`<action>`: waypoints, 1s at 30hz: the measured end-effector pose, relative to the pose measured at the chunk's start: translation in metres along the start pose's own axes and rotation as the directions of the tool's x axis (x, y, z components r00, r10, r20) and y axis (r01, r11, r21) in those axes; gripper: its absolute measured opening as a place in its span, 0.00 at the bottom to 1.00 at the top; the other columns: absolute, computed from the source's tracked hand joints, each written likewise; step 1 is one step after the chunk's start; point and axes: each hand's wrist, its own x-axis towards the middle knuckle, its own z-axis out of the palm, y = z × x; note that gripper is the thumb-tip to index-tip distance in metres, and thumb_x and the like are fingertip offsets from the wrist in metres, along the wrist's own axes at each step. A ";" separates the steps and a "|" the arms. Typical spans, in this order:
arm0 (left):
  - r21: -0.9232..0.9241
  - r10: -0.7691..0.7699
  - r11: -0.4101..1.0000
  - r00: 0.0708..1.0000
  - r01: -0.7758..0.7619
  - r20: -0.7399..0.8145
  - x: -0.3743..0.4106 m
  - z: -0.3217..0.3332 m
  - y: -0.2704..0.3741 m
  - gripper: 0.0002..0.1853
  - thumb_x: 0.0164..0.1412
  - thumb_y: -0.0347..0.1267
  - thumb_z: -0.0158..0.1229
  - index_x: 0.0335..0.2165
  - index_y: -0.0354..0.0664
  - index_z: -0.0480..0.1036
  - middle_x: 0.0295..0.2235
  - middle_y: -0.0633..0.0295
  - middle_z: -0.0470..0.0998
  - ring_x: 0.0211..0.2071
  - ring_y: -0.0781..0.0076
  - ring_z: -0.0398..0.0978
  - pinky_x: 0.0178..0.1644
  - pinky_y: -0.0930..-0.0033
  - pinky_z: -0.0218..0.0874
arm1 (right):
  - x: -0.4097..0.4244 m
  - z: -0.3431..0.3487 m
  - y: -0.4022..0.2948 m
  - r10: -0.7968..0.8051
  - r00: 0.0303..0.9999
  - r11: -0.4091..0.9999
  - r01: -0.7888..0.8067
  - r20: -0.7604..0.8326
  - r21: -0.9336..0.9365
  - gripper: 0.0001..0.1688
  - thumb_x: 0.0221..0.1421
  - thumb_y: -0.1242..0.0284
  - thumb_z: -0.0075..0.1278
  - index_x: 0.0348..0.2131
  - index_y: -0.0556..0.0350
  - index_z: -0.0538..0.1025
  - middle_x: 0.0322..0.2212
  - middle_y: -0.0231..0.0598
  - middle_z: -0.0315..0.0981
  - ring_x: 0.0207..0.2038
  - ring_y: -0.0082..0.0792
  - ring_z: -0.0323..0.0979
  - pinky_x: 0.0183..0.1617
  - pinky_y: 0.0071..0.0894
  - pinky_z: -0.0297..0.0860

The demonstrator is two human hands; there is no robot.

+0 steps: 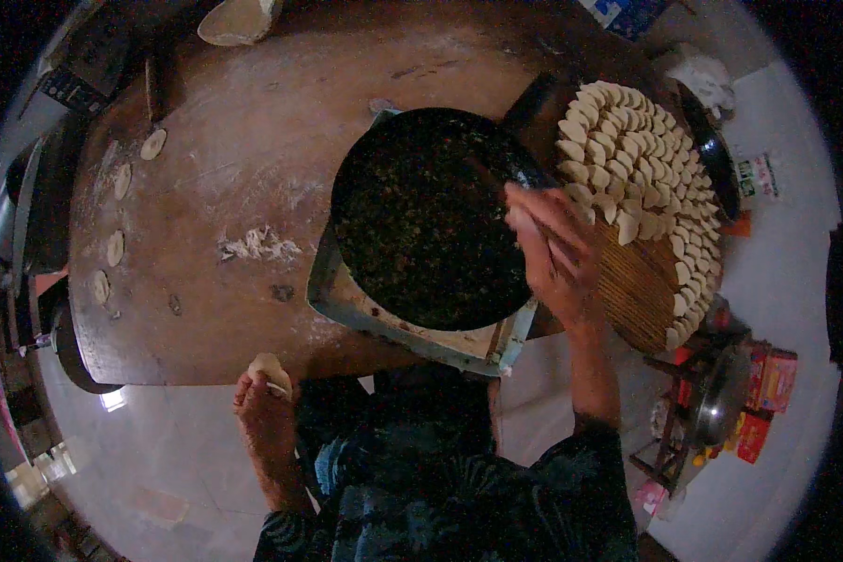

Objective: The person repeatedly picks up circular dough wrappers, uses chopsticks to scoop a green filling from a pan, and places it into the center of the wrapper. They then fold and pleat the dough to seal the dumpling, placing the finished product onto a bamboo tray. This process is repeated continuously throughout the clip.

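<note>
My left hand (265,414), at the table's front edge, pinches a round dough wrapper (267,365) between thumb and fingers. The right hand (558,260) reaches over the right rim of a wide dark pan (435,327). Its fingers are bunched around what looks like a thin utensil (483,172), blurred and dim against the pan's contents. Dark green chopped filling (421,225) fills the pan, which rests on a shallow pale box (386,330). To the right of that hand, many folded dumplings (632,154) lie in rows on a round slatted tray (632,288).
Several flat wrappers (115,248) lie along the left side of the wooden table (218,161). Flour and dough scraps (260,246) are left of the pan. A thin stick (150,91) lies at the far left. A metal lid or pan (716,400) sits low at right beside red boxes (773,379).
</note>
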 end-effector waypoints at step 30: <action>0.063 0.045 0.997 0.982 -0.034 -0.183 -0.004 0.012 0.005 0.09 0.55 0.29 0.51 0.34 0.33 0.69 0.32 0.55 0.73 0.33 0.64 0.71 0.36 0.66 0.67 | 0.003 0.001 -0.025 -0.007 0.948 0.728 -0.214 0.319 0.652 0.12 0.55 0.77 0.40 0.36 0.68 0.71 0.30 0.47 0.71 0.31 0.31 0.71 0.36 0.28 0.69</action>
